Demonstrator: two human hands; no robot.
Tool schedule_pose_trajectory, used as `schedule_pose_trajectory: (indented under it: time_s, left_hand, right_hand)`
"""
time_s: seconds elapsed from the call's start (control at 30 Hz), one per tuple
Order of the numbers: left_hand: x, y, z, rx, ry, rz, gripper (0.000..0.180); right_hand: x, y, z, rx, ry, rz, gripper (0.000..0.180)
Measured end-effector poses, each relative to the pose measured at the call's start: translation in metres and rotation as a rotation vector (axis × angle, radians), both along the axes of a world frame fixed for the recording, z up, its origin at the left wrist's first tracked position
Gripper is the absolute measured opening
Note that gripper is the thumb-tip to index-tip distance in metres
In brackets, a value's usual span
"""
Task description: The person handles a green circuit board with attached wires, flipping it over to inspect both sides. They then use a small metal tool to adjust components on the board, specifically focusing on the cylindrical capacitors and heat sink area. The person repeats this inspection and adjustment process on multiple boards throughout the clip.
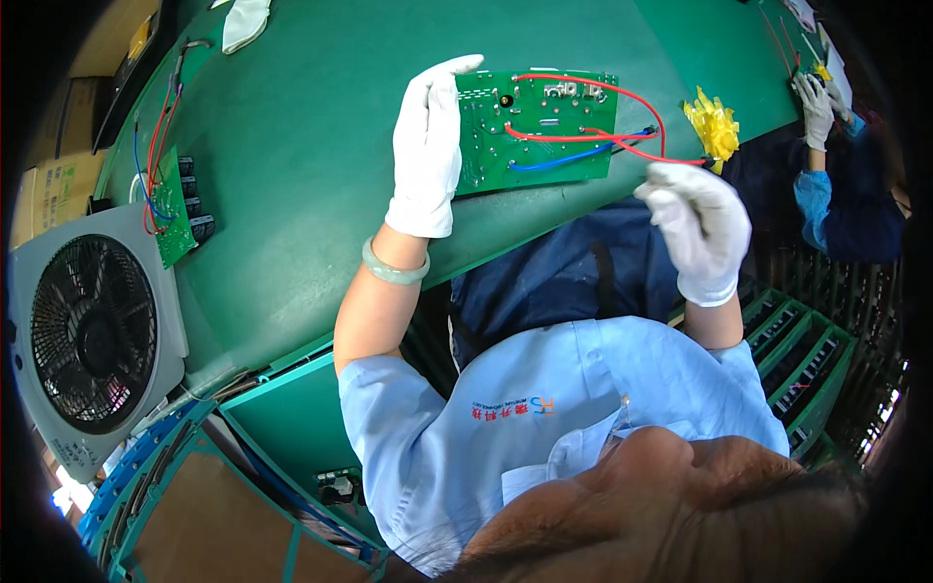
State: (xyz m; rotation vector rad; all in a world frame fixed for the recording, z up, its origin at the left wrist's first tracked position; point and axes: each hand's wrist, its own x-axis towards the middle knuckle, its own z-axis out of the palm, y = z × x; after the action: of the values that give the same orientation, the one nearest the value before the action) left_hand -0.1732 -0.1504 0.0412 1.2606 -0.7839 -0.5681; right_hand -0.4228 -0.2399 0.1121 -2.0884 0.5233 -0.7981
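Observation:
My left hand, in a white glove, grips the left edge of a green circuit board held over the green table. Solder points cover the board's upper face. Red wires and a blue wire run from it toward the right, their ends bunched past its right edge. Close below those ends is my right hand, also gloved in white, with its fingers curled together. Whatever it may hold is hidden. Just above it, a crumpled bunch of yellow strips sits by the table edge.
A second circuit board with wires lies at the left, beside a grey box fan. A white cloth is on the table's far side. At the far right, another person's gloved hands work. A green slotted rack stands at lower right.

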Motion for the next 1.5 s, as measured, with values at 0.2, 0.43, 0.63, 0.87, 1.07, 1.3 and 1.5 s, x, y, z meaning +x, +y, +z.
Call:
schedule_pose_trajectory:
  time_s: [0.2,0.43,0.63,0.87,1.07,1.3,1.5]
  left_hand:
    - [0.001,-0.002,0.003,0.045,-0.060,0.015,0.028]
    - [0.000,-0.003,0.004,0.009,-0.048,0.007,0.029]
    - [0.001,-0.003,-0.003,0.006,-0.076,0.044,0.028]
    - [0.001,-0.003,-0.004,-0.011,-0.126,0.078,0.028]
    - [0.000,-0.003,-0.004,-0.028,-0.098,0.056,0.027]
    - [-0.002,0.000,-0.003,-0.001,-0.158,0.076,0.026]
    - [-0.004,0.002,0.001,0.003,-0.226,0.098,0.026]
  right_hand:
    - [0.014,0.012,-0.031,-0.166,0.160,0.040,0.022]
    - [0.039,0.017,-0.075,-0.478,0.144,-0.246,0.034]
    - [0.053,0.010,-0.062,-0.624,0.099,-0.194,0.036]
    - [0.055,0.011,-0.071,-0.582,0.029,-0.187,0.033]
    - [0.055,0.012,-0.078,-0.524,0.030,-0.225,0.031]
    - [0.056,0.004,-0.058,-0.417,0.069,-0.054,0.029]
    - [0.053,0.005,-0.060,-0.421,0.069,-0.037,0.033]
